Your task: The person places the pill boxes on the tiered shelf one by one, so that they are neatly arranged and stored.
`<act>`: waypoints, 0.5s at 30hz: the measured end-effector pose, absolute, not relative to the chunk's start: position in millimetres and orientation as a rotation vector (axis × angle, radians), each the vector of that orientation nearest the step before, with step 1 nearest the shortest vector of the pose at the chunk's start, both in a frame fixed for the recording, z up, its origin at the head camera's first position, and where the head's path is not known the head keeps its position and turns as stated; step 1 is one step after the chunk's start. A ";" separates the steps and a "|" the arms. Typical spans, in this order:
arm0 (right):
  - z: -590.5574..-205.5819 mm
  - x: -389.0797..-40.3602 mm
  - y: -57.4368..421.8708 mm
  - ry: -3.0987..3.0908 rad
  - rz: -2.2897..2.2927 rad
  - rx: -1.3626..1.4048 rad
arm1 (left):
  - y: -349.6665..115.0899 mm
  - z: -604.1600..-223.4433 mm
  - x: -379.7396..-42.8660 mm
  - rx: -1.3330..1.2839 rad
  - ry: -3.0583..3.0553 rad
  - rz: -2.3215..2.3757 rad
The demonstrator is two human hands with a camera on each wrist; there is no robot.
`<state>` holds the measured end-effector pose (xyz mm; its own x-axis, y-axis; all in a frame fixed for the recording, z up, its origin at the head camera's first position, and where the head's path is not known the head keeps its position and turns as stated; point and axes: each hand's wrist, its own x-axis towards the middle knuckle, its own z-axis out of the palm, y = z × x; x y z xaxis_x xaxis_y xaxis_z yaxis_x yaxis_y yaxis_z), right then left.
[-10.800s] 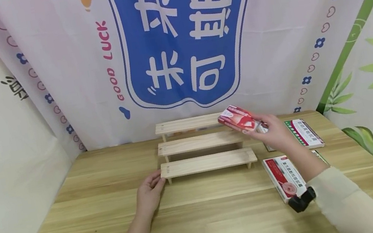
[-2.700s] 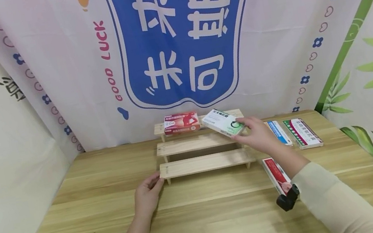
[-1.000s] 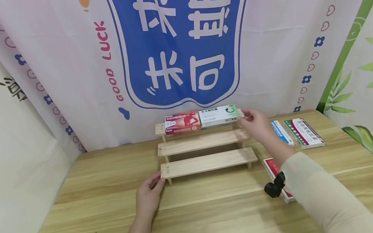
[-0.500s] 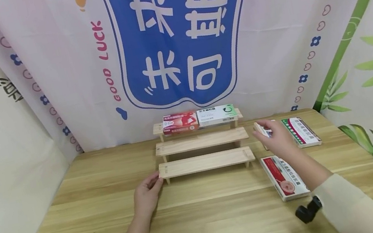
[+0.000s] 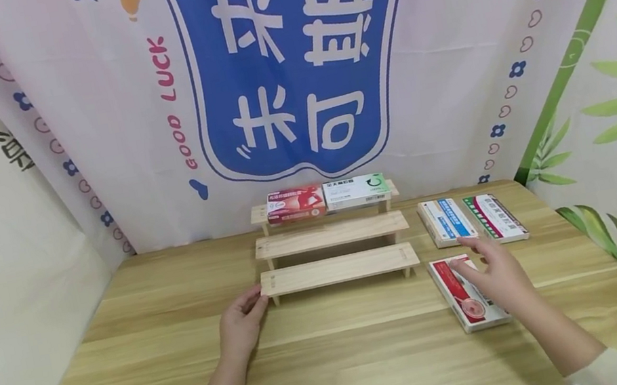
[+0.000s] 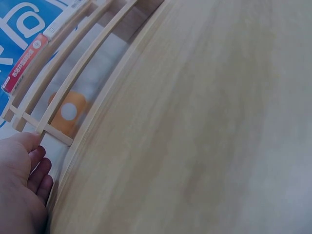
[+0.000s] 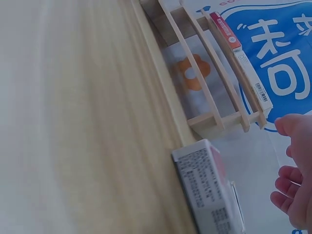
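Observation:
A three-tier wooden display stand [image 5: 337, 270] stands at the back of the table. My left hand [image 5: 241, 328] holds its front tier by the left end. In the left wrist view that hand's fingertips [image 6: 41, 168] are right by the stand's end. On the top tier a red medicine box [image 5: 295, 204] and a white-and-green medicine box [image 5: 356, 191] lie side by side. My right hand [image 5: 499, 276] hovers with parted fingers over a red-and-white medicine box [image 5: 458, 300] and covers part of it. The right wrist view shows this box's printed side.
Behind the right hand lie a white-and-blue medicine box [image 5: 446, 220] and a green-and-maroon edged medicine box [image 5: 497, 218]. A printed cloth [image 5: 165, 224] hangs close behind the stand. The wooden table [image 5: 345, 365] spreads out in front.
The red box, then the white-and-green one, went onto the top tier. My right hand let go, passed over the white-and-blue box and came back toward the red-and-white box. The left hand stayed put.

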<state>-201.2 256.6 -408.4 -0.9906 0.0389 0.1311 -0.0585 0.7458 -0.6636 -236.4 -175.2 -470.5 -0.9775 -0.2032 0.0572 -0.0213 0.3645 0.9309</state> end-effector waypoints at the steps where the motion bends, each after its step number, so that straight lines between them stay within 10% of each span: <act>1: -410.5 -197.9 257.6 -2.801 1.064 0.023 | -175.2 -470.7 -236.3 0.207 -2.456 -1.669; 15: -437.1 -161.1 261.5 -2.833 0.935 0.015 | -175.0 -470.6 -236.6 0.198 -2.462 -1.668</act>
<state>-161.1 261.5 -437.1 -0.9875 0.0398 0.1525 -0.0588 0.8049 -0.5905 -236.6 -175.0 -470.6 -0.9782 -0.1990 0.0592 -0.0188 0.3690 0.9292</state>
